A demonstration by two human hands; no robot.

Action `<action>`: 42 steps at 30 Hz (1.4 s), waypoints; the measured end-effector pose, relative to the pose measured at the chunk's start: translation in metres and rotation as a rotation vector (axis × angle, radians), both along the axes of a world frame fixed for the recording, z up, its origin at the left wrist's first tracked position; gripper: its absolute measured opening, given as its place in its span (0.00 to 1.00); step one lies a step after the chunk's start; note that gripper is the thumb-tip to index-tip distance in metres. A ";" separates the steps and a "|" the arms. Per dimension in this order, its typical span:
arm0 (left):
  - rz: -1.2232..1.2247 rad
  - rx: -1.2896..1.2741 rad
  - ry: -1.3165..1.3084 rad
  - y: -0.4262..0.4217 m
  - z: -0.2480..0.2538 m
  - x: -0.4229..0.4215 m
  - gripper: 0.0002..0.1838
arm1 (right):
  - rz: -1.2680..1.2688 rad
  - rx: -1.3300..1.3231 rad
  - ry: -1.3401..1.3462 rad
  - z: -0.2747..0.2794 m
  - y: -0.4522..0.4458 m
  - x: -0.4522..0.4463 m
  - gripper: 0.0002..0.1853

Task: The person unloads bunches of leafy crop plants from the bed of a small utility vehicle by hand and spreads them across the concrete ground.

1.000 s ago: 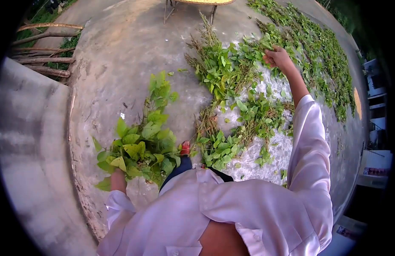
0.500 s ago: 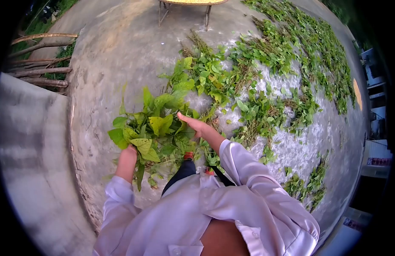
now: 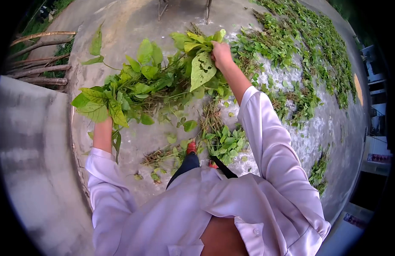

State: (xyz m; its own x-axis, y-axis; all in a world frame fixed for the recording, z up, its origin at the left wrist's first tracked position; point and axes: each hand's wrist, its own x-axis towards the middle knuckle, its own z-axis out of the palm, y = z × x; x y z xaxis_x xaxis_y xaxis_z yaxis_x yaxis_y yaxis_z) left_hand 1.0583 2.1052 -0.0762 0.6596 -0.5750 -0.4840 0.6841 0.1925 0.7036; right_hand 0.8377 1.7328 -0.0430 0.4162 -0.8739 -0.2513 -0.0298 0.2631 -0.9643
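A bundle of leafy green plants (image 3: pixel 142 87), perhaps bean plants, stretches between my two hands above the concrete. My right hand (image 3: pixel 221 53) is closed round leafy stems at the bundle's far right end, with a large, hole-marked leaf (image 3: pixel 202 69) hanging beside it. At the near left end, my left hand (image 3: pixel 104 120) grips the same bundle; broad leaves cover its fingers. Below, more cut plants (image 3: pixel 226 143) and loose leaves lie around my feet (image 3: pixel 191 147).
Rows of similar plants (image 3: pixel 323 47) spread over the concrete floor (image 3: pixel 133 145) to the right. A low wall (image 3: pixel 35 141) runs along the left, with wooden poles (image 3: pixel 44 72) behind it. Metal legs (image 3: pixel 207 10) of a stand show at the top.
My hands have moved apart: the right forward and up, the left outward to the left. My right hand, spread against the leaves before, is now closed on stems. The bundle is stretched wider.
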 end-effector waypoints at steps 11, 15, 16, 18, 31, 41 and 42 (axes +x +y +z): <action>0.059 0.138 0.194 0.053 -0.153 -0.024 0.14 | 0.186 -0.168 0.558 -0.107 -0.027 -0.181 0.10; -0.008 0.447 0.132 0.056 -0.167 -0.035 0.14 | 0.391 -0.268 0.805 -0.109 0.017 -0.201 0.15; -0.067 0.545 0.118 0.058 -0.168 -0.031 0.14 | 0.260 0.025 0.689 -0.110 0.024 -0.200 0.14; -0.064 0.490 0.150 0.057 -0.165 -0.027 0.14 | 0.600 -0.448 0.861 -0.160 0.012 -0.235 0.13; -0.045 0.019 -0.037 -0.056 -0.023 0.069 0.18 | -0.296 -0.011 0.176 0.001 -0.185 -0.193 0.07; -0.036 0.007 -0.370 -0.153 0.114 0.055 0.18 | -0.054 -0.572 0.528 0.182 -0.194 -0.148 0.41; -0.061 0.042 -0.337 -0.150 0.115 0.046 0.18 | -0.045 -0.540 0.439 0.154 -0.182 -0.148 0.32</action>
